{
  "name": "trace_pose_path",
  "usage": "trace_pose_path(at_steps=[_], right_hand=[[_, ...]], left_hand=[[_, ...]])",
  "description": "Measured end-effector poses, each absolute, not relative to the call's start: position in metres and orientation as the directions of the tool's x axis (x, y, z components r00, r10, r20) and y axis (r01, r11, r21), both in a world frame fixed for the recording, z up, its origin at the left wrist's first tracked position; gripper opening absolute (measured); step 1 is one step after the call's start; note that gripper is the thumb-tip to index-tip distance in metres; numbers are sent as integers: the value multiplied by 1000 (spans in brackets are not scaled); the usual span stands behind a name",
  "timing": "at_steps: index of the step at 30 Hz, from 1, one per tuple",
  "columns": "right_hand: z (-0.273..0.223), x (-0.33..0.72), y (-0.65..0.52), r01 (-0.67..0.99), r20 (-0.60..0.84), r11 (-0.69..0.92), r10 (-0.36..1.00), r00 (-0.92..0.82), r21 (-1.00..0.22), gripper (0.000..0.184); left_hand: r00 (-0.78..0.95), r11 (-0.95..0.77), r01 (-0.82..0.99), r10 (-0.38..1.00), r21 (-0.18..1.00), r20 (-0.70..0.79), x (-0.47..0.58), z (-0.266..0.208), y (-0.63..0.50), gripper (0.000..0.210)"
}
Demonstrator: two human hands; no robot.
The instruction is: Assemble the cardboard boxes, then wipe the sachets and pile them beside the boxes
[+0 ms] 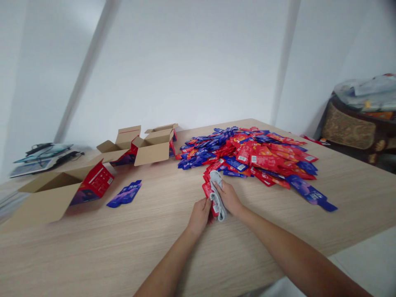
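Toward the near edge of the table (pixel 130 251), the left hand (pixel 198 215) pinches red, white-printed sachets (pixel 206 190), while the right hand (pixel 229 198) clasps a limp, folded grey cloth (pixel 215 177) against them.

White wall (pixel 198 62) behind, two slanting grey bands (pixel 88 74). Pale wood-grain worktop (pixel 108 251). Right: dark-framed furniture piece (pixel 349 126), patterned panel, plastic (pixel 360 93) heaped on top. Bright patch upper left.

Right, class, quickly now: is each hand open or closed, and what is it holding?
Left hand: closed, gripping the red sachets along with the grey cloth.
Right hand: closed, holding the grey cloth.
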State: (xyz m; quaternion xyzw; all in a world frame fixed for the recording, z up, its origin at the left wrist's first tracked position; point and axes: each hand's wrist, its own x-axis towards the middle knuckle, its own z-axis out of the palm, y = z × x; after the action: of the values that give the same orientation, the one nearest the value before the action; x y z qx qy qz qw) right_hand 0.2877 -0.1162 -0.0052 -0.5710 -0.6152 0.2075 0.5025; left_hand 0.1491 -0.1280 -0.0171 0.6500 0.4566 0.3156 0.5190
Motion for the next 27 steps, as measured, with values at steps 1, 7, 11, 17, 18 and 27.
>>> trace_pose_path(at_steps=[1, 7, 11, 17, 18, 27], right_hand=[[-5, 290, -115, 538, 374, 246, 917, 142, -806, 44], [-4, 316, -108, 624, 399, 169, 882, 249, -763, 52], [-8, 325, -106, 538, 389, 160, 854, 345, -828, 52], [-9, 317, -108, 546, 403, 199, 870, 284, -814, 50], [-9, 316, -108, 551, 399, 194, 873, 281, -812, 50], [-9, 316, -112, 571, 346, 157, 908, 238, -806, 49]], left_hand=[[384, -40, 266, 921, 963, -67, 149, -17, -127, 56], [311, -56, 406, 947, 912, -80, 118, -13, -96, 52], [116, -285, 703, 950, 651, 291, 90, -9, -76, 32], [413, -550, 790, 805, 271, 427, 104, -15, -92, 45], [471, -562, 792, 810, 237, 349, 108, -18, -95, 44], [304, -311, 948, 948, 63, 100, 39, -20, -46, 51]])
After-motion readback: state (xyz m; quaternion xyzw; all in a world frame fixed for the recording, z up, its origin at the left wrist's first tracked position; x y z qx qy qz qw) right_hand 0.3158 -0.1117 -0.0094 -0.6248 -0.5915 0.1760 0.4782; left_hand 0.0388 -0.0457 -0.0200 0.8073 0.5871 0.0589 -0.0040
